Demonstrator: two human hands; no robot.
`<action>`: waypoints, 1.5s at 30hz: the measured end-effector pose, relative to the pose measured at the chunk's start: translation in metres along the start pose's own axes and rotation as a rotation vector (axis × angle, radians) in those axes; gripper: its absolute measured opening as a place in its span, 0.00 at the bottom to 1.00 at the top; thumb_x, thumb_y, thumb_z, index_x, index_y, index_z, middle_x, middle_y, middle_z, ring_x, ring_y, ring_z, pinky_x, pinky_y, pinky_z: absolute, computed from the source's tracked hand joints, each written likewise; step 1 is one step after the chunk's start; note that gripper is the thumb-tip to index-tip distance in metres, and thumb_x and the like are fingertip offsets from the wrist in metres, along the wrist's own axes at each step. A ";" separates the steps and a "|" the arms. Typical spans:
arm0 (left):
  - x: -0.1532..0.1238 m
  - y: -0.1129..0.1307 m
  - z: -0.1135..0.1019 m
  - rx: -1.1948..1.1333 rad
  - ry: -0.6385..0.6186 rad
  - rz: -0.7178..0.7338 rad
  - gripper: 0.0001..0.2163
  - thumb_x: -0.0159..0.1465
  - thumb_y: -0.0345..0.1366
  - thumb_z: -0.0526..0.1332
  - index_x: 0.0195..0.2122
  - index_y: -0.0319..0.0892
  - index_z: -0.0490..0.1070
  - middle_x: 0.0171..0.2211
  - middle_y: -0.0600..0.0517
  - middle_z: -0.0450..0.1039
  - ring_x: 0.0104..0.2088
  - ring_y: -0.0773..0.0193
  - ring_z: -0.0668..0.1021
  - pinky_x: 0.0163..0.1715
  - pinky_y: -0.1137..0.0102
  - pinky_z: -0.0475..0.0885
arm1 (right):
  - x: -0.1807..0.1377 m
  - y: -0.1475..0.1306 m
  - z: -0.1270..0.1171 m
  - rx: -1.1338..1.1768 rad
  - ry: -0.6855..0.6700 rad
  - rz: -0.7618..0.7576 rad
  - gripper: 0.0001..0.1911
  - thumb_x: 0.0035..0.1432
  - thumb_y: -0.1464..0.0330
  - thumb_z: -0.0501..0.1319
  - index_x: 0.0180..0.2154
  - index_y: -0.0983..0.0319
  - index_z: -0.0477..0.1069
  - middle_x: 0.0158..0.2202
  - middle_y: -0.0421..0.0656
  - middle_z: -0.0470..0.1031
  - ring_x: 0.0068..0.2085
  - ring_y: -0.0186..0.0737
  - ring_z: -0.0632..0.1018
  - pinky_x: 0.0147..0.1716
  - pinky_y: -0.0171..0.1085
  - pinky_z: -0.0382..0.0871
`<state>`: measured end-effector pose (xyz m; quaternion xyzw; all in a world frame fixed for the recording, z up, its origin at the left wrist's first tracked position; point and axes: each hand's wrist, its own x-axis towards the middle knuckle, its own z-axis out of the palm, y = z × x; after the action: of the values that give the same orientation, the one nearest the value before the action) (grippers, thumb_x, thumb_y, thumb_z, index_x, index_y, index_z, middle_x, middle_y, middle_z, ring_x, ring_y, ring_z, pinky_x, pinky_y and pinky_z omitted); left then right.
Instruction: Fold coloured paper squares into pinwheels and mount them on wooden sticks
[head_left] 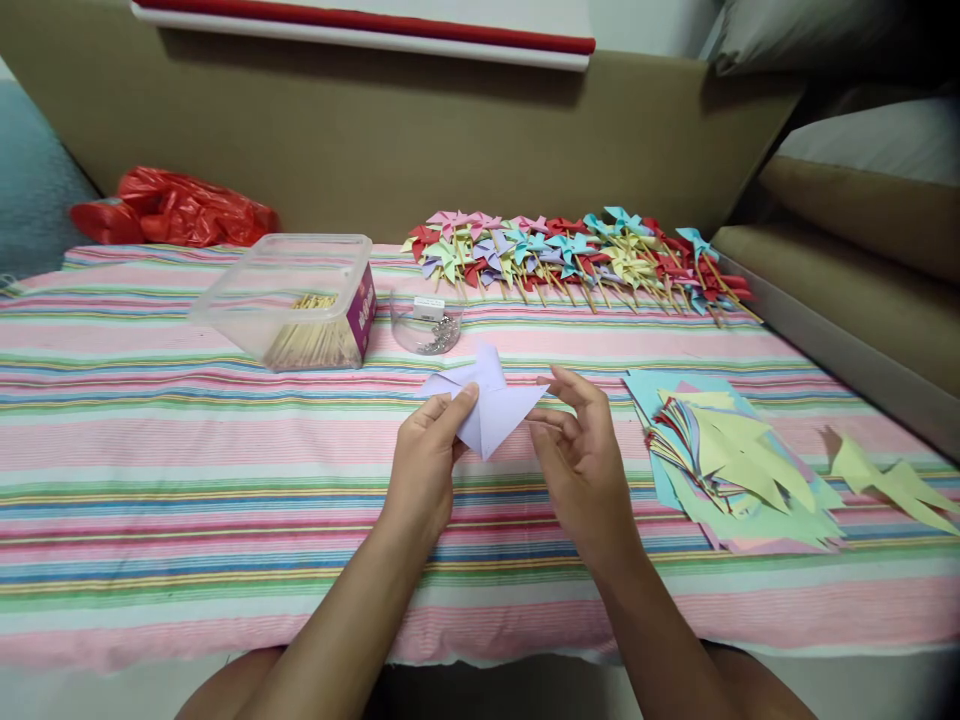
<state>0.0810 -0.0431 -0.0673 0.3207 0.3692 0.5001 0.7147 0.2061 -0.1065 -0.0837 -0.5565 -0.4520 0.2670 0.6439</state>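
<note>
Two hands are above the striped cloth (pixel 225 450). The left hand (pixel 427 455) pinches a purple pinwheel (pixel 499 415), thumb near its middle. The right hand (pixel 589 455) is half open with bent fingers, by the pinwheel's tip; I cannot tell if it touches. Papers (pixel 757 460) lie to the right.

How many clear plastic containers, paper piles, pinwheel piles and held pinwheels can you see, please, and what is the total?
Clear containers, a rectangular tub and a round dish: 2
Paper pile: 1
Pinwheel pile: 1
Held lavender pinwheel: 1
Total: 5
</note>
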 end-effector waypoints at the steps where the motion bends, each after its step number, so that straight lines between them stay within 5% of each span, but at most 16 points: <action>1: 0.000 0.000 0.000 -0.001 0.003 -0.002 0.10 0.56 0.40 0.73 0.29 0.39 0.77 0.29 0.54 0.75 0.29 0.70 0.74 0.28 0.77 0.69 | 0.000 0.000 -0.001 -0.094 -0.033 -0.070 0.26 0.62 0.68 0.61 0.60 0.50 0.63 0.60 0.47 0.66 0.51 0.43 0.77 0.52 0.48 0.74; 6: 0.001 -0.001 -0.001 -0.003 -0.005 -0.002 0.09 0.57 0.39 0.73 0.30 0.39 0.77 0.29 0.54 0.75 0.28 0.70 0.73 0.29 0.77 0.69 | -0.002 -0.007 -0.002 -0.373 -0.108 -0.238 0.13 0.61 0.71 0.62 0.47 0.54 0.76 0.62 0.47 0.62 0.61 0.48 0.70 0.54 0.49 0.72; 13: 0.000 -0.001 -0.001 0.081 -0.021 0.028 0.12 0.56 0.41 0.72 0.29 0.38 0.75 0.27 0.54 0.72 0.26 0.71 0.70 0.28 0.76 0.66 | -0.002 -0.010 -0.003 -0.377 -0.115 -0.240 0.04 0.61 0.68 0.65 0.37 0.56 0.79 0.63 0.47 0.62 0.48 0.43 0.77 0.54 0.51 0.70; 21: -0.004 -0.004 -0.001 0.261 -0.057 0.117 0.14 0.59 0.43 0.71 0.25 0.39 0.72 0.23 0.57 0.66 0.26 0.70 0.66 0.27 0.74 0.61 | 0.002 -0.009 -0.006 -0.182 -0.063 -0.032 0.08 0.62 0.60 0.65 0.34 0.54 0.80 0.55 0.47 0.70 0.66 0.50 0.65 0.58 0.50 0.69; 31: -0.007 -0.006 0.002 0.388 -0.144 0.148 0.14 0.61 0.45 0.69 0.28 0.38 0.75 0.24 0.54 0.68 0.28 0.67 0.68 0.30 0.71 0.63 | 0.003 -0.005 -0.004 -0.078 0.086 0.089 0.10 0.55 0.58 0.69 0.32 0.58 0.79 0.58 0.49 0.68 0.60 0.52 0.72 0.48 0.45 0.77; 45: -0.010 -0.005 0.003 0.426 -0.147 0.122 0.14 0.61 0.46 0.69 0.28 0.38 0.77 0.25 0.53 0.71 0.29 0.65 0.71 0.31 0.70 0.65 | 0.002 -0.005 0.001 -0.172 0.145 0.051 0.08 0.55 0.60 0.68 0.31 0.58 0.79 0.56 0.47 0.70 0.56 0.50 0.74 0.43 0.43 0.72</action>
<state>0.0835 -0.0539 -0.0676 0.5217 0.3931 0.4284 0.6244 0.2057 -0.1056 -0.0784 -0.6391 -0.4111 0.2024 0.6177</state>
